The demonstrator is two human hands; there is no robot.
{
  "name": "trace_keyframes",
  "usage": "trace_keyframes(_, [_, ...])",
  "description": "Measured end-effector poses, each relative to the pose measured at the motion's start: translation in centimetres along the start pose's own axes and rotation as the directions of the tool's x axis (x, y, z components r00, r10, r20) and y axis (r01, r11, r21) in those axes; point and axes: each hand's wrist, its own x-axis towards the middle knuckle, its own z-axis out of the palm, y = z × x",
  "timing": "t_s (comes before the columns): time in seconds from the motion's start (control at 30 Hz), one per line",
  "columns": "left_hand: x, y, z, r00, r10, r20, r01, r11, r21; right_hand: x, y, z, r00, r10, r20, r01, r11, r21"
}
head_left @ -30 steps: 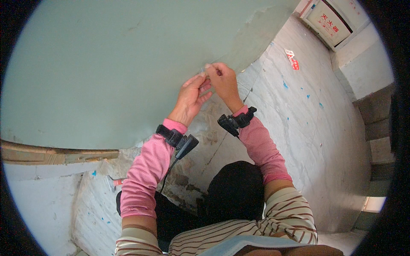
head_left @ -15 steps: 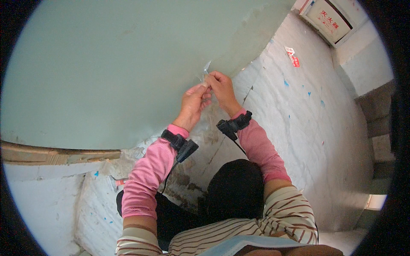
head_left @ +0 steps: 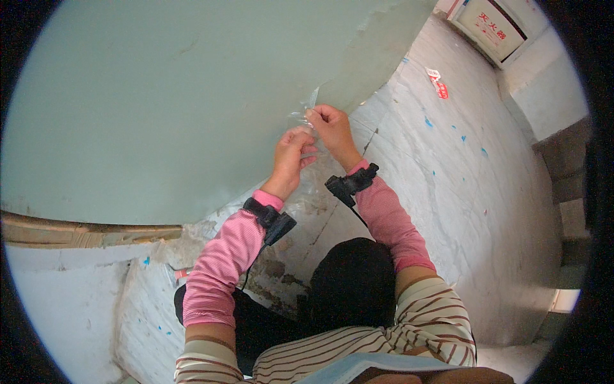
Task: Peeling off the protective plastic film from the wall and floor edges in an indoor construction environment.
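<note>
A thin strip of clear plastic film [head_left: 313, 97] stands up at the lower edge of a large grey-green panel [head_left: 160, 109]. My right hand [head_left: 338, 136] pinches the film between thumb and forefinger, its other fingers curled in. Just below and to the left, my left hand [head_left: 289, 160] has its thumb and forefinger closed at the film's lower part, while the remaining fingers are loosely bent. Glare and the fingers partly hide the film, so its full shape is unclear.
Grey marbled floor [head_left: 460, 205] spreads to the right, with blue flecks and a red-and-white paper scrap [head_left: 439, 86]. A wooden strip [head_left: 83, 233] runs under the panel at left. A white box with red lettering [head_left: 489, 29] stands far right, above dark steps [head_left: 569, 185].
My hands have drawn slightly apart, the left shifting down and left. More of the clear film shows between and above the fingers.
</note>
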Motion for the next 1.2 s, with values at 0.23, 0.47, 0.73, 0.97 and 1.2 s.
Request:
trace_keyframes(0.23, [1.4,2.0,-0.8,0.998,-0.07,0.001,0.07,0.995,-0.069,-0.5,-0.4,0.2,0.999,-0.021,-0.025,0.021,0.999,0.024])
trace_keyframes(0.47, [1.7,1.7,-0.7,0.998,-0.049,-0.029,0.046,0.994,-0.102,2.0,-2.2,-1.3,1.0,-0.006,0.006,0.008,0.945,-0.326])
trace_keyframes(0.73, [1.6,1.1,-0.4,1.0,0.005,-0.021,-0.006,0.999,-0.033,3.4,1.3,-2.8,0.99,-0.068,0.124,0.074,0.996,-0.043])
trace_keyframes(0.97, [1.1,-1.1,-0.3,0.998,-0.028,-0.049,0.031,0.998,0.052,-0.3,3.5,-2.6,0.982,0.179,0.055,-0.187,0.964,0.19])
trace_keyframes(1.2, [1.2,-1.7,-0.7,0.999,0.012,-0.052,-0.008,0.997,0.076,1.8,1.2,-1.6,0.943,0.263,0.202,-0.263,0.964,-0.026])
